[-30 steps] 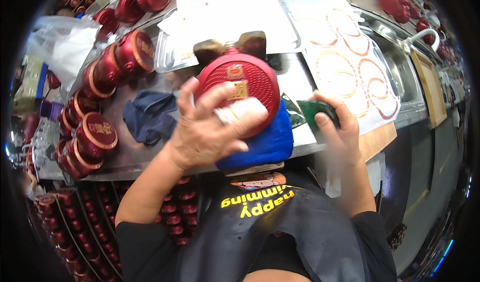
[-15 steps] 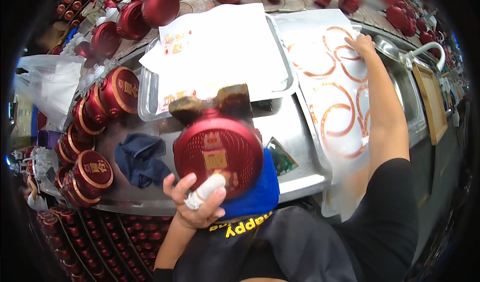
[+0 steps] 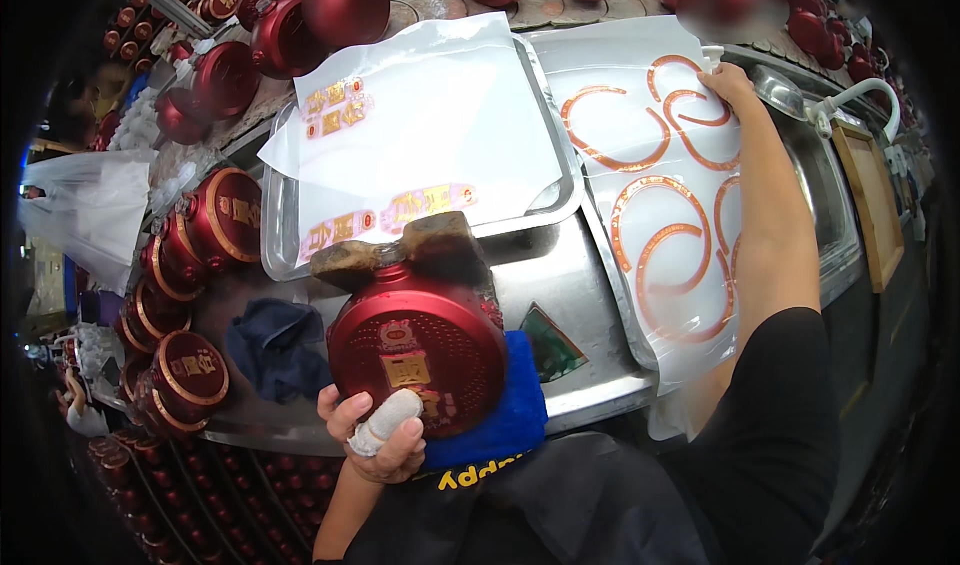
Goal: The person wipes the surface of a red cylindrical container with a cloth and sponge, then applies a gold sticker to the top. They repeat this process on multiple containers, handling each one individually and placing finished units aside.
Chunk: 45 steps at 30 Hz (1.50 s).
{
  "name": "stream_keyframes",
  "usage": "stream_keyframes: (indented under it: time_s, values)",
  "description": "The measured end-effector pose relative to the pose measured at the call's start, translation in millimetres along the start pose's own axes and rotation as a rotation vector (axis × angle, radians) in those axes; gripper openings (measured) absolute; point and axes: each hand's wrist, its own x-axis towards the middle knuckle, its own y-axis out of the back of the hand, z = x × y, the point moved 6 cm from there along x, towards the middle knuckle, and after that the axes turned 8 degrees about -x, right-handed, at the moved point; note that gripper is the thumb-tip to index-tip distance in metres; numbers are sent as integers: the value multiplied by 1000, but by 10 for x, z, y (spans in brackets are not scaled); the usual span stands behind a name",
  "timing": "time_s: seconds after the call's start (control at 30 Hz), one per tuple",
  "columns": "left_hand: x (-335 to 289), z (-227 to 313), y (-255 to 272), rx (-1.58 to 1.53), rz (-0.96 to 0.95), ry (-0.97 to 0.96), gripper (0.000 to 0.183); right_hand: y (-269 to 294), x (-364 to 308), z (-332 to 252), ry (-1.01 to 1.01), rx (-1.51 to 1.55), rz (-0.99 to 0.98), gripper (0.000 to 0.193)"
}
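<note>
A deep red metal pot (image 3: pixel 420 330) with gold markings on its round face sits in front of me, above a blue cloth (image 3: pixel 522 405). My left hand (image 3: pixel 380 440) is at the pot's lower edge, fingers apart; one finger is thickly wrapped in white and appears to touch the pot. Beyond the pot are worn dark brown blocks (image 3: pixel 435 248), against its far side. My right hand (image 3: pixel 727 83) pinches the far right edge of a translucent decal sheet (image 3: pixel 610 60) bearing several orange ring designs. My right forearm covers part of the sheet's right side.
A metal tray (image 3: pixel 575 180) holds white sheets with gold and pink designs. A dark blue rag (image 3: pixel 280 350) and green triangular piece (image 3: pixel 550 345) lie on the steel counter. Red pots (image 3: pixel 190 370) line the left; a sink (image 3: pixel 815 180) and wooden frame (image 3: pixel 862 205) stand right.
The view has shifted slightly, and the pot and my left hand appear lower and further left. My right hand keeps its hold on the sheet's edge. Designs on the tray's sheets show more clearly.
</note>
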Motion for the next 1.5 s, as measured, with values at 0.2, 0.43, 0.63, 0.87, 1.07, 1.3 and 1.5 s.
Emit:
stream_keyframes:
  time_s: [0.2,0.43,0.63,0.87,1.07,1.3,1.5]
  values:
    - [13,-4,-16,0,23,-21,24,32,-71,80,57,135,173,33]
    - [-10,-24,-33,9,20,-30,26,72,-473,73,115,510,105,51]
    - [-33,-59,-46,16,5,-32,29,199,-755,-19,-3,349,267,25]
    - [-41,-91,-44,3,5,-55,33,359,-847,71,-2,473,485,19]
    - [-11,-65,-46,1,22,-21,33,532,-1072,201,115,622,546,22]
    - [-16,-78,-61,-9,27,-43,38,458,-1076,344,117,544,224,30]
    - [-72,-113,-42,-3,17,-35,36,271,-1021,178,-73,224,15,39]
